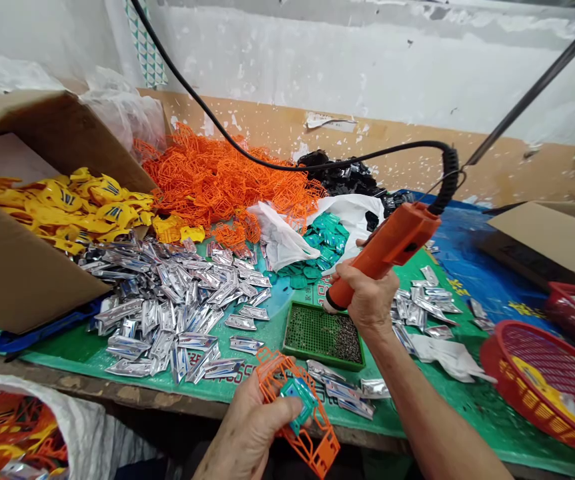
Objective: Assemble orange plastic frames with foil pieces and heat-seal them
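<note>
Head view, tray as landmark. Nearest: the left hand [252, 423], on the near side of the green tray [317, 359], grasps an orange frame [325, 450] with a green piece [304, 395] set on it, thumb pressed on the piece. White sack [87, 427] with orange, yellow and silver parts inside, nearer than the tray and well to its left. Tray sits on the tabletop [262, 390], small screws [348, 341] bunched toward its right end. Loose silver pieces [177, 300] heaped left of the tray, more just in front of it and to its right. Red basket [532, 407] well right of the tray, yellow part inside. The right hand [375, 297] is wrapped round an orange power screwdriver [390, 243], nose down by the tray's far edge; contact cannot be told. Cardboard box [32, 273] with yellow parts [87, 203], far left of tray. Beyond tray: green pieces [325, 240] on white plastic, then an orange heap [217, 177], black pieces [340, 177], the wall [292, 60]. Black cord [247, 153] runs from the screwdriver's back end.
</note>
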### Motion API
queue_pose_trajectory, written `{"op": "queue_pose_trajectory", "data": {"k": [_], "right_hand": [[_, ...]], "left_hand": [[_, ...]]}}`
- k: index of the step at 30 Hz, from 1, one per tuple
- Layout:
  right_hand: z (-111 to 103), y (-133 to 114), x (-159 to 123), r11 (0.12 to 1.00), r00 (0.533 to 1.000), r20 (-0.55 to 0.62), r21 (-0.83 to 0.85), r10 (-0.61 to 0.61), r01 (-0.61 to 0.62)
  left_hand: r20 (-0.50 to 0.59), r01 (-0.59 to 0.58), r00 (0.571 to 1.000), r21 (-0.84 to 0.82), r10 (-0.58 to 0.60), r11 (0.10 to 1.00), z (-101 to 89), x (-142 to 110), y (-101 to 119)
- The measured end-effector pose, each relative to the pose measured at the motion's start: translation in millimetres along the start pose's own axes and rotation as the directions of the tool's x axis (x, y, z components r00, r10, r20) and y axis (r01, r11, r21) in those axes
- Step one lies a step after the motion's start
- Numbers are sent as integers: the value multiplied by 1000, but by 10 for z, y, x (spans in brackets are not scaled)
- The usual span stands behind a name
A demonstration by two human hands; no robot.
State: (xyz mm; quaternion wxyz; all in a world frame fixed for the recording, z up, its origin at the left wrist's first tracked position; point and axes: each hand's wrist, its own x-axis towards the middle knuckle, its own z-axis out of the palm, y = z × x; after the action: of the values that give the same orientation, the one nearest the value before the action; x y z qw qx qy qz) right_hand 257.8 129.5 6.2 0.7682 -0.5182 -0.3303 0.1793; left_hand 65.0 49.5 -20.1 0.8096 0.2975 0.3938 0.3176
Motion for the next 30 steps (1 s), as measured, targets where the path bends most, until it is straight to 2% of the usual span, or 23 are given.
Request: {"op": "queue_pose_trajectory", "data": {"k": [8,17,30], "right_hand": [[-2,-87,-7,999,998,57,37,30,-32],[-117,-114,101,998,998,-20,8,-57,57],[-156,-43,99,999,1000,-13,-30,-18,18]], "left_hand": [[39,-6,999,21,5,1000,0,-21,23],[60,2,998,0,-2,1000,-21,2,8],[44,13,999,8,-14,1000,7,-20,26]]}}
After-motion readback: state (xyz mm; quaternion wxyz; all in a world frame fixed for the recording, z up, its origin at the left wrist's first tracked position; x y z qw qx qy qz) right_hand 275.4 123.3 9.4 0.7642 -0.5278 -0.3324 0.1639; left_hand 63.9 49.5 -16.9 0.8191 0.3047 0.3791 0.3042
